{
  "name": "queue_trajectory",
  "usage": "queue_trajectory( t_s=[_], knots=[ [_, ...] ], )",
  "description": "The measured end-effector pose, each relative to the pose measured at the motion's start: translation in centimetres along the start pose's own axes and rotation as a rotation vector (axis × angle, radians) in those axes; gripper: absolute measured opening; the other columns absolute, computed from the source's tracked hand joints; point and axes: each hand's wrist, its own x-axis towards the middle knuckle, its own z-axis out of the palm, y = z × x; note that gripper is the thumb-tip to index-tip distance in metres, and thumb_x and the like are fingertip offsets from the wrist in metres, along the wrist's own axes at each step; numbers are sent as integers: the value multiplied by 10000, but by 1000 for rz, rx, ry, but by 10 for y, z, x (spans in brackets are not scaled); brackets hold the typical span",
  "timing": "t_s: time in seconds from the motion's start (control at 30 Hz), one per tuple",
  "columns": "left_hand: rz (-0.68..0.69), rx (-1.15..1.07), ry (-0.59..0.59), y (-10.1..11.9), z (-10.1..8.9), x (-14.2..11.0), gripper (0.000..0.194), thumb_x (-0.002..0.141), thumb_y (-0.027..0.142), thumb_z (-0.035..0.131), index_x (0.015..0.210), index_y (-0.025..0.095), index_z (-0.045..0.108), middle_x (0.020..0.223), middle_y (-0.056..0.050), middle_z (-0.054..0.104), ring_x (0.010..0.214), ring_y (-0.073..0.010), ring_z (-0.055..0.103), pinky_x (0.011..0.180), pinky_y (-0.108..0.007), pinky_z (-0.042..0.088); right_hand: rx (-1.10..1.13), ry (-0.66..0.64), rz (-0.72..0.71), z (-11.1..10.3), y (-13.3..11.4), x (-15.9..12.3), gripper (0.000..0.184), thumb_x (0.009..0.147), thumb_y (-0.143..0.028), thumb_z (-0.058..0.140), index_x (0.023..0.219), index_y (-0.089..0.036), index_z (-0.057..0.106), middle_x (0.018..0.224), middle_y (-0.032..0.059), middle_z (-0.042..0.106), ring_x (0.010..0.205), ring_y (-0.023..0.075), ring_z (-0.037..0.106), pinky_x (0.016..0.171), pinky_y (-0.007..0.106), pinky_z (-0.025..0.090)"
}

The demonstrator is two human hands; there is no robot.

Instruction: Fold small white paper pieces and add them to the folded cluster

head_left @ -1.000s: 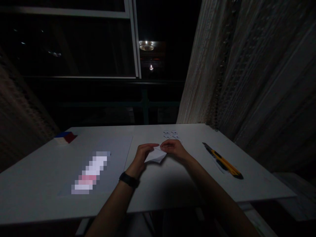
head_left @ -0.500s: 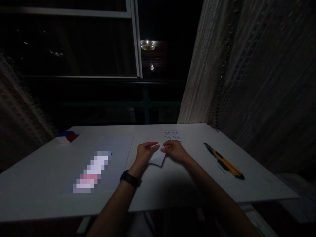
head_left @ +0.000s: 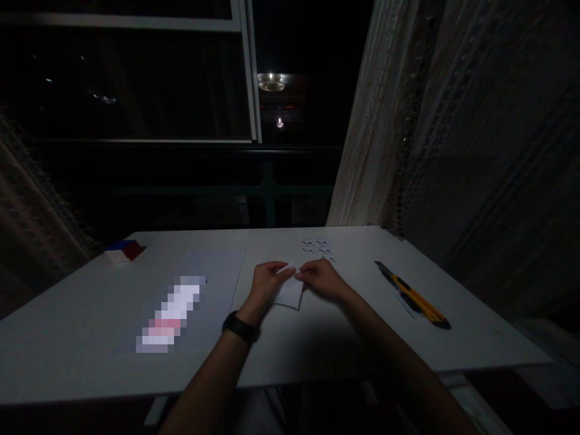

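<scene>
A small white piece of paper (head_left: 289, 293) is held up just over the middle of the table. My left hand (head_left: 268, 281), with a dark band on its wrist, grips the paper's left side, thumb on the near face. At the upper right edge of the paper, my right hand (head_left: 322, 278) pinches it between thumb and fingers. The two hands' fingertips almost meet at the top of the paper. Just beyond my right hand lie several small paper pieces (head_left: 316, 246) with dark marks, grouped in rows.
On the white table (head_left: 344, 356), a yellow and black utility knife (head_left: 417, 299) lies at the right over a thin pale strip. A large pale sheet (head_left: 217, 290) with a pixelated area lies at the left. A colored cube (head_left: 123, 250) sits at the back left. Curtains (head_left: 362, 133) hang behind.
The paper has turned in my hands, its lower edge now hanging straighter down. My left thumb has come onto the near face. The view has shifted very slightly.
</scene>
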Motion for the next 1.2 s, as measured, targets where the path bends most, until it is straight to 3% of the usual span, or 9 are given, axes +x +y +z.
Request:
queue_trajectory(
  t_s=[0.23,0.5,0.73,0.93,1.2],
  knots=[
    [-61,-93,-48,2,1,-2,349,487,327,780,733,97,686,645,-72,670,539,-149,582,514,-250,433,160,8,80,1,-1,0,263,649,-383,635,634,-122,608,504,10,595,482,137,573,483,245,451],
    [-164,-162,-80,5,1,-5,338,493,326,784,691,82,660,601,-67,654,487,-134,567,464,-233,422,179,-14,79,1,-3,-2,304,656,-426,614,637,-123,593,468,1,584,435,130,563,447,234,433],
    [-140,-123,-119,0,0,-3,395,442,284,812,744,84,653,655,-77,670,532,-154,598,479,-232,435,151,30,102,0,-2,-1,246,640,-368,631,627,-125,598,438,-2,580,409,134,559,422,234,430],
    [-120,-118,-113,2,0,-4,399,412,259,820,724,95,633,663,-72,665,525,-151,594,491,-241,446,237,41,107,-3,-5,-2,326,569,-431,688,593,-126,577,436,4,587,386,130,550,404,236,430],
    [-67,-40,-125,1,-2,-4,330,443,237,792,705,108,639,636,-43,646,500,-127,560,476,-222,408,229,-89,115,-8,-10,-6,337,539,-426,713,595,-135,551,460,4,607,439,143,585,449,247,453]
  ],
)
